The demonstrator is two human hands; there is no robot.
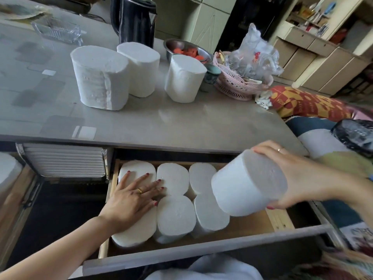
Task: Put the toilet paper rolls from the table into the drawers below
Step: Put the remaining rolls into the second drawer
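Over the open drawer (201, 250), at its right-hand end, I see the right hand (298, 178) carrying one toilet paper roll (249, 183), tilted, its flat end turned towards the camera. The roll is coreless and white; I judge it light, soft at the surface and easily dented, not slippery and not fragile in any breaking sense. The sensible hold is across the curved side, as here: fingers spread wide over the top of the roll, thumb under the lower edge, a broad wrap with no sign of crushing. The roll is somewhat blurred, so I cannot tell how deep the fingers press.

The left hand (132, 196) lies flat and open, palm down, on the packed rolls (177, 217) at the left of the drawer. It grips nothing; fingers are splayed across the tops of two back rolls while the palm sits on a front one. I read this as steadying or pressing the stack leftwards, to keep the bare wooden floor at the right free.

I can make out six rolls in the drawer, standing on end, touching one another in two rows. Three more rolls (101, 77) stand on the worktop (181, 126), well apart from the hands.

The held roll should fit upright beside the rightmost pair.
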